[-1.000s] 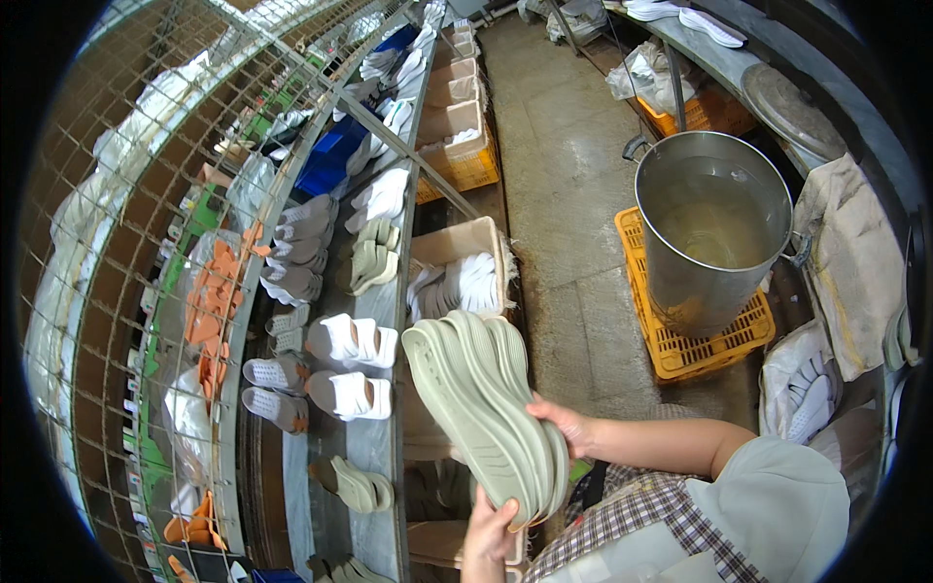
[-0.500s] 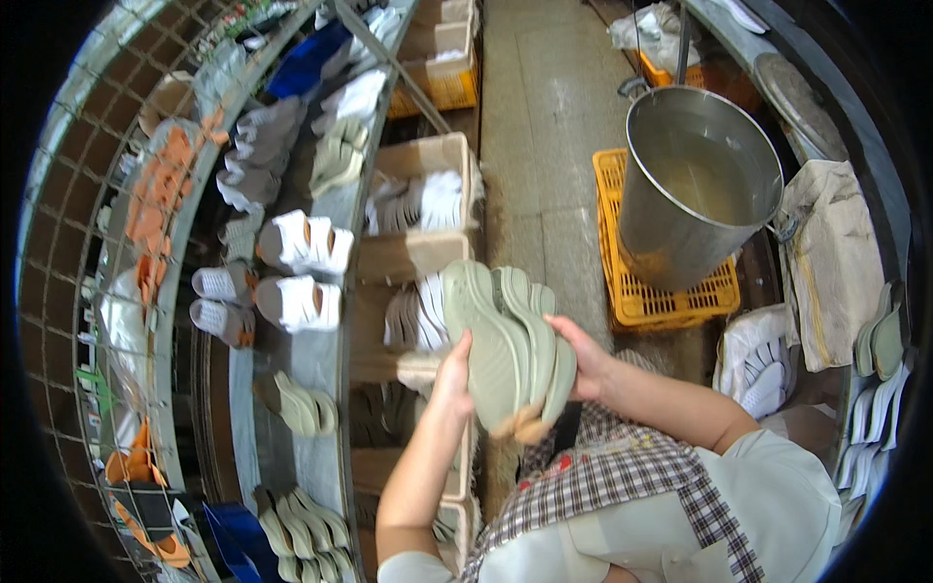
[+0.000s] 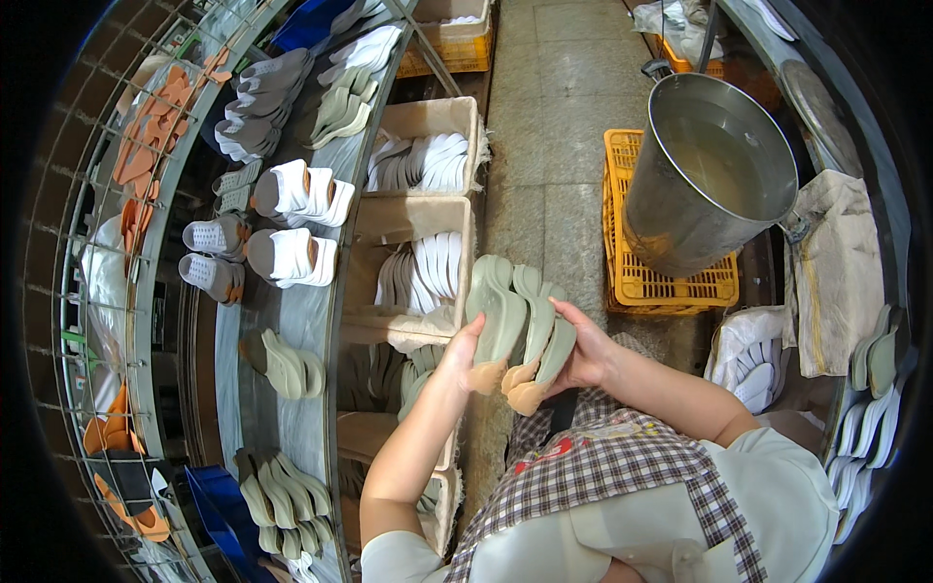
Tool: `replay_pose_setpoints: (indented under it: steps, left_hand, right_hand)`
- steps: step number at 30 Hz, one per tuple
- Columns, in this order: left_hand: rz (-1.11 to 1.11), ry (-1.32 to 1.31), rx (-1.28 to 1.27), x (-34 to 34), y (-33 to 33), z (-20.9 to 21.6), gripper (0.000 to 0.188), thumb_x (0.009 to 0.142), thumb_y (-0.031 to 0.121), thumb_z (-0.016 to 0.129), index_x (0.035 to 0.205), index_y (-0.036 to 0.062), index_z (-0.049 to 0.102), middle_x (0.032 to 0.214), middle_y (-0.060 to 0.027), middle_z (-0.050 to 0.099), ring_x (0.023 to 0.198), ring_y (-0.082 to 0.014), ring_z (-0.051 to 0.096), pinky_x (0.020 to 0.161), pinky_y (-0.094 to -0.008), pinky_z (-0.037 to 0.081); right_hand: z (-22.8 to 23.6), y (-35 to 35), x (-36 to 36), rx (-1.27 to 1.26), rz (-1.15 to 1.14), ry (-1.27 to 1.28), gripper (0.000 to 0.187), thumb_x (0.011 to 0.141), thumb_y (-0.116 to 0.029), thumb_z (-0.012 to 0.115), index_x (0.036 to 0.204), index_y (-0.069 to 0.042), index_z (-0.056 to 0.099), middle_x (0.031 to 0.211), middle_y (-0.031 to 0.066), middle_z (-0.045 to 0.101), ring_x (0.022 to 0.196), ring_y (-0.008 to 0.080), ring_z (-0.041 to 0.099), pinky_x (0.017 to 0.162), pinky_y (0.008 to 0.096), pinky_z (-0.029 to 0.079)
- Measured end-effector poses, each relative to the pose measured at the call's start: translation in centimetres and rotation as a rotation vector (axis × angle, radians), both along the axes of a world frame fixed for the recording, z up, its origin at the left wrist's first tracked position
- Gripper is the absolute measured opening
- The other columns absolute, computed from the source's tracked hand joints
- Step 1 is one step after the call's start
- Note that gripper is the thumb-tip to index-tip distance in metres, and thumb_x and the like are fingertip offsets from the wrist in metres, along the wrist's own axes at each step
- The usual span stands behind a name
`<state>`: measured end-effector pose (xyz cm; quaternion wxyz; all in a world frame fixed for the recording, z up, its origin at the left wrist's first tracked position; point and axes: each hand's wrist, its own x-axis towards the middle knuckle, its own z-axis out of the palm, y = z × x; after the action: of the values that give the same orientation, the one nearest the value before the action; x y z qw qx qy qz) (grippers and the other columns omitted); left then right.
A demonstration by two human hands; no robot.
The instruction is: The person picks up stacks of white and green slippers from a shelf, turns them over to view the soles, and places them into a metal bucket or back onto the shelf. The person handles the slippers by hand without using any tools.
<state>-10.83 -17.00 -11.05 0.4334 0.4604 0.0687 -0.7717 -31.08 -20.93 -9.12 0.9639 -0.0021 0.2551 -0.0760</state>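
Observation:
In front of my apron, both hands grip a bundle of sage-green shoe soles with tan heel ends. The left part of the bundle, a broad sole [image 3: 496, 316], is held along its outer edge by my left hand [image 3: 461, 355], thumb on top. My right hand [image 3: 586, 350] wraps round the right-hand soles [image 3: 546, 335], thumb near their upper end. A narrow gap separates the two parts toward the heels. Fingers under the soles are hidden. Closest to my left forearm, a crate [image 3: 466, 219] holds white and grey soles.
At left a metal bench [image 3: 287, 335] carries white, grey and green soles behind a wire mesh [image 3: 73, 282]. Right of the aisle [image 3: 539, 117], a steel drum [image 3: 671, 209] of cloudy liquid stands on a yellow crate [image 3: 622, 291]. A beige sack [image 3: 836, 282] hangs beside it.
The green soles have spread apart at the heels, showing more tan tips, and their heels now point more toward me. My view has shifted slightly.

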Motion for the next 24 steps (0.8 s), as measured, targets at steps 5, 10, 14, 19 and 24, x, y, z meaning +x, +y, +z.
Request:
replay_pose_setpoints:
  steps: [5, 10, 14, 19, 24]
  left_hand:
    - [0.003, 0.046, -0.004, 0.2, 0.1, 0.0, 0.051, 0.098, 0.042, 0.032, 0.129, 0.0037, 0.045, 0.124, -0.0172, 0.053, 0.112, -0.0332, 0.053, 0.097, -0.048, 0.042]
    - [-0.008, 0.1, 0.022, 0.4, 0.1, 0.3, 0.051, 0.097, 0.042, 0.034, 0.13, 0.0038, 0.044, 0.126, -0.0182, 0.052, 0.113, -0.0344, 0.052, 0.097, -0.0494, 0.041]
    - [-0.012, 0.114, 0.021, 0.4, 0.1, 0.4, 0.05, 0.097, 0.041, 0.035, 0.13, 0.0035, 0.043, 0.126, -0.0185, 0.052, 0.113, -0.0341, 0.053, 0.096, -0.0495, 0.042]
    - [-0.002, 0.114, 0.024, 0.3, 0.2, 0.3, 0.049, 0.097, 0.039, 0.036, 0.13, 0.0032, 0.043, 0.125, -0.0182, 0.052, 0.112, -0.0335, 0.053, 0.096, -0.0485, 0.043]
    - [-0.019, 0.092, -0.004, 0.4, 0.5, 0.5, 0.053, 0.096, 0.043, 0.041, 0.129, 0.0022, 0.044, 0.124, -0.017, 0.054, 0.111, -0.0315, 0.054, 0.095, -0.0479, 0.044]
  right_hand:
    - [-0.3, 0.0, 0.2, -0.014, 0.0, -0.023, 0.077, 0.084, -0.065, 0.041, 0.14, -0.013, 0.033, 0.144, 0.0184, 0.03, 0.131, 0.0429, 0.027, 0.096, 0.0728, 0.018]
    - [-0.7, -0.3, 0.2, -0.024, 0.017, 0.044, 0.074, 0.083, -0.059, 0.044, 0.14, -0.012, 0.033, 0.143, 0.0187, 0.031, 0.13, 0.043, 0.028, 0.095, 0.0735, 0.018]
    - [-1.1, -0.8, -0.1, -0.037, 0.023, 0.039, 0.072, 0.081, -0.052, 0.048, 0.139, -0.011, 0.034, 0.142, 0.0187, 0.029, 0.129, 0.0428, 0.028, 0.096, 0.0733, 0.017]
    - [-1.3, -0.7, -0.1, -0.003, 0.013, 0.061, 0.074, 0.08, -0.051, 0.051, 0.139, -0.01, 0.034, 0.144, 0.0189, 0.026, 0.13, 0.0424, 0.027, 0.095, 0.0735, 0.017]
    - [-0.6, -0.7, -0.2, -0.065, 0.017, 0.108, 0.066, 0.084, -0.05, 0.044, 0.135, -0.009, 0.039, 0.139, 0.0202, 0.035, 0.123, 0.0412, 0.037, 0.093, 0.0706, 0.026]
